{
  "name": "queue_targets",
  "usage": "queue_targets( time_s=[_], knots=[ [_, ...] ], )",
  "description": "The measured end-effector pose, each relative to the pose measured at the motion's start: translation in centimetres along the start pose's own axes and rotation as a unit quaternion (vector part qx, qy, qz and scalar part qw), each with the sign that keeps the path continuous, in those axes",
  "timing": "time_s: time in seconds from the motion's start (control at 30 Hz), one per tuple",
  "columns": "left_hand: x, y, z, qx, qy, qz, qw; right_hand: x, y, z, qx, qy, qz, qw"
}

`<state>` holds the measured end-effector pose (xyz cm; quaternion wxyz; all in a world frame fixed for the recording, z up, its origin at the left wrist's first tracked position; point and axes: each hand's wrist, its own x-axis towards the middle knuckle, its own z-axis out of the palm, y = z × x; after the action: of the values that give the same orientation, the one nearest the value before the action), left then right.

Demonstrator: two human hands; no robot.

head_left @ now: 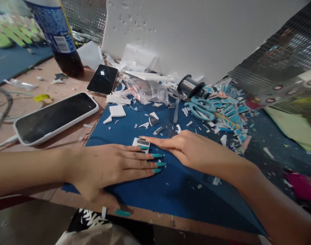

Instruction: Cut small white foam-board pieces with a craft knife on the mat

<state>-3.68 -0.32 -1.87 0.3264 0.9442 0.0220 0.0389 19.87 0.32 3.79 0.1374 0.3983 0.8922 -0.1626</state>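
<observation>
My left hand (114, 165) lies flat with its fingers stretched out, over the lower part of a small white piece (135, 141) on the blue mat (155, 195). The thumb hangs apart near the mat's front edge. Dark strips show on the white piece. From the right, my right hand (186, 144) points with its index finger, whose tip touches the top of the piece by a dark strip. Its other fingers are folded under, and whether they hold anything is hidden.
Behind the hands are blue scissors (202, 108), a wire spool (190, 85), a plastic bag (147, 90) and many scraps. Two phones, one white-cased (57, 119) and one dark (103, 79), lie left, near a bottle (57, 37). A white board (191, 34) stands at the back.
</observation>
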Motion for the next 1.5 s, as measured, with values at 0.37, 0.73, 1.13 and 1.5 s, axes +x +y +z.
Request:
queue_targets(
  time_s=[0.37, 0.73, 1.13, 1.5],
  knots=[
    [0.0, 0.0, 0.0, 0.01, -0.005, 0.006, 1.0, 0.6, -1.9, -1.6, -0.091, -0.056, 0.041, 0.993],
    [0.0, 0.0, -0.2, 0.005, -0.007, 0.01, 1.0, 0.8, -1.9, -2.0, -0.113, -0.042, 0.018, 0.993],
    [0.0, -0.2, -0.4, 0.027, -0.023, 0.011, 0.999, 1.3, -2.0, -2.2, -0.085, -0.047, 0.007, 0.995],
    [0.0, -0.1, -0.1, -0.003, -0.009, -0.013, 1.0, 0.7, -0.6, -0.4, -0.082, -0.04, -0.002, 0.996]
  ],
)
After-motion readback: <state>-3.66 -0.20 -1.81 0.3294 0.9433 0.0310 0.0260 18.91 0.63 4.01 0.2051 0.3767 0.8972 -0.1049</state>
